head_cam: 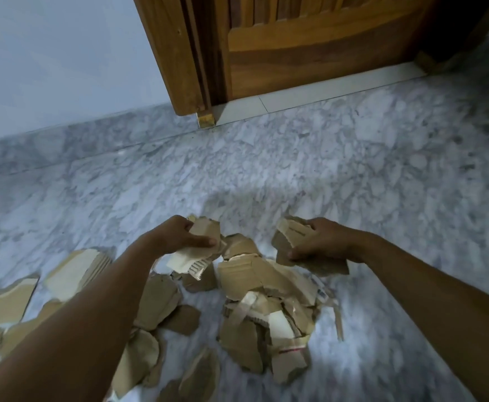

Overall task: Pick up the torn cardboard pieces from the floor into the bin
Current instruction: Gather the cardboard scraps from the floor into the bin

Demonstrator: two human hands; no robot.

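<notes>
The grey-white marbled floor carries a heap of torn cardboard pieces in its near middle, brown and pale scraps overlapping one another. More flat pieces lie scattered toward its left edge. Its far edge meets a marbled wall skirting and a wooden door frame.

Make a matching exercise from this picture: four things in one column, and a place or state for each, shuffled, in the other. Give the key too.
Things
1. left hand
2. right hand
3. wooden door
4. heap of torn cardboard

Place or state
A. lies loose on the marble floor, between the forearms
B. stands at the top of the view, behind the white threshold
C. grips a pale cardboard piece
D. grips brown cardboard pieces

Pairs: 1-C, 2-D, 3-B, 4-A
</notes>
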